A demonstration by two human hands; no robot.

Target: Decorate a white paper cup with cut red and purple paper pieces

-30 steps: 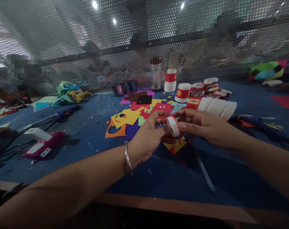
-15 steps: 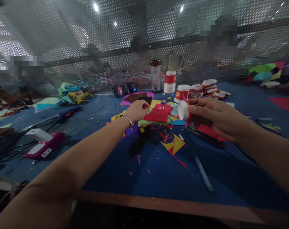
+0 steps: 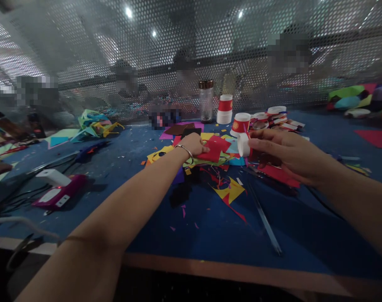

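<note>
My right hand (image 3: 285, 153) is closed round a small white and red paper cup (image 3: 243, 144), held on its side with the white bottom pointing left. My left hand (image 3: 195, 144), with a metal bangle on the wrist, is stretched forward over the pile of coloured paper scraps (image 3: 206, 157). Its fingers pinch the edge of a red piece of paper (image 3: 214, 149). Both hands hover over the blue table top (image 3: 210, 226).
More paper cups (image 3: 225, 109) and a clear jar (image 3: 206, 98) stand at the back by a perforated metal screen. A thin metal rod (image 3: 265, 220) lies right of centre. A glue gun (image 3: 84, 151), a pink device (image 3: 57, 195) and cables sit on the left.
My left hand let go of the cup, reached forward to the paper pile and closed on the red piece. My right hand carried the cup up and to the right.
</note>
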